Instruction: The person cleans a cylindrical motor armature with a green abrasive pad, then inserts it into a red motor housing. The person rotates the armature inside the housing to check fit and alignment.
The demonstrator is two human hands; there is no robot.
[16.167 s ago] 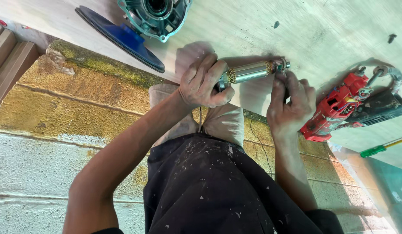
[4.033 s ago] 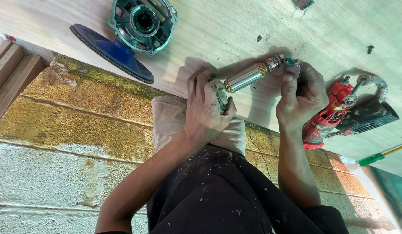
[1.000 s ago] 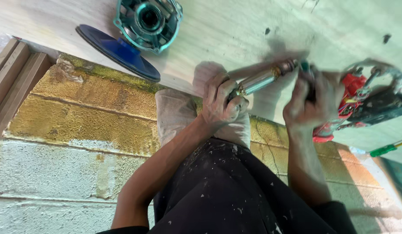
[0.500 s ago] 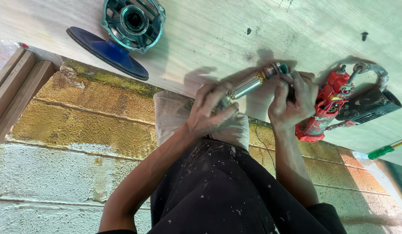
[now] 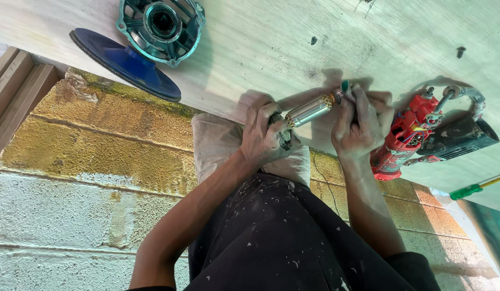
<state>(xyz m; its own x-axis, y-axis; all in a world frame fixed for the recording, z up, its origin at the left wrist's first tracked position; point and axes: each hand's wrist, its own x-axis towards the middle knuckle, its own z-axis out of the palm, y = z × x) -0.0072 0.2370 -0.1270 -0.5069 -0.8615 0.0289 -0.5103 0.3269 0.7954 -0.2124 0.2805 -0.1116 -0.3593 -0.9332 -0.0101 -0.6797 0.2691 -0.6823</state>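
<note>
A silver motor armature (image 5: 310, 110) with a copper end is held between both hands over a pale wooden board (image 5: 271, 37). My left hand (image 5: 266, 132) grips its lower, fan end. My right hand (image 5: 360, 121) pinches the upper shaft end, where a small green part shows. Both hands hover just above the board's near edge, over my lap in dark paint-spotted cloth.
A teal metal gear housing (image 5: 161, 24) lies on a blue disc (image 5: 123, 62) at the upper left. A red and black power tool body (image 5: 427, 132) lies right of my right hand. A green-handled screwdriver (image 5: 476, 188) sits far right. Yellowed block paving (image 5: 72, 140) lies below.
Both hands stay on the armature throughout. Over the last second it has shifted slightly with the view; my right hand keeps working at the shaft end.
</note>
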